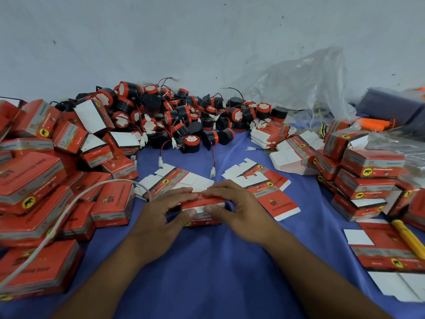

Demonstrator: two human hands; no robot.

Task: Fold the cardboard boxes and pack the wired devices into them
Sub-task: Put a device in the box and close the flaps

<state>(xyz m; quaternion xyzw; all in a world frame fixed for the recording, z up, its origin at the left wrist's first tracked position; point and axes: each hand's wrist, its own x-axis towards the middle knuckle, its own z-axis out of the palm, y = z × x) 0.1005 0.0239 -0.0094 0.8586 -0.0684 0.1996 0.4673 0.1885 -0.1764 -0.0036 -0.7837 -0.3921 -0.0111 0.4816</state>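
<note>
A small red cardboard box [202, 211] stands on the blue cloth [218, 272] at the centre. My left hand [161, 217] grips its left side, fingers over the top and thumb on the front. My right hand [241, 212] holds its right side the same way. What is inside the box is hidden. Flat unfolded red-and-white boxes [259, 180] lie just behind it. A heap of black-and-red round wired devices [184, 116] with red and black leads and white plugs fills the back of the cloth.
Folded red boxes are piled at the left [34, 180] and stacked at the right [368, 178]. A white cable [69, 208] crosses the left pile. A yellow tool [407, 238] lies on flat boxes at the right. A clear plastic bag [303, 81] leans on the wall.
</note>
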